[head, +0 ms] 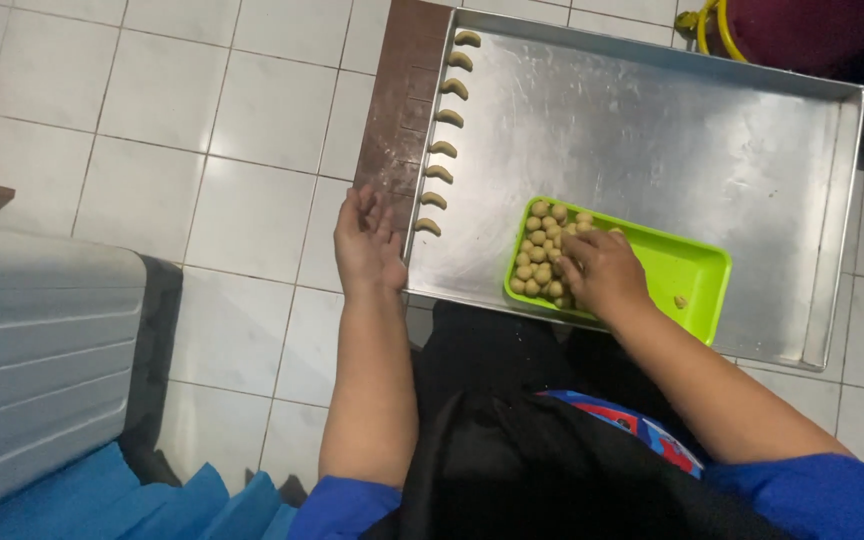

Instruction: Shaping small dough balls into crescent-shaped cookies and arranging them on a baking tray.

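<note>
While the person sits over a large shiny metal baking tray point(652, 130) on the tiled floor, both hands work at its near edge.

From the head view, the right hand point(600, 275) dips curled fingers into the pale dough balls point(542, 262) heaped in a lime-green plastic tray point(687, 268), apparently pinching one, though the pinch itself is hidden. The left hand point(367, 245) rests flat, fingers loosely spread and empty, on a dark brown board point(407, 100), just beside the row of crescent-shaped dough pieces point(444, 120).

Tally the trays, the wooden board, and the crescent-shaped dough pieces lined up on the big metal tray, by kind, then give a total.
Crescent dough pieces, in a column along the metal tray's left edge: 8
Metal baking tray: 1
Green plastic tray, holding small dough balls under the right hand: 1
Brown wooden board, beside the left hand: 1
Total: 11
</note>
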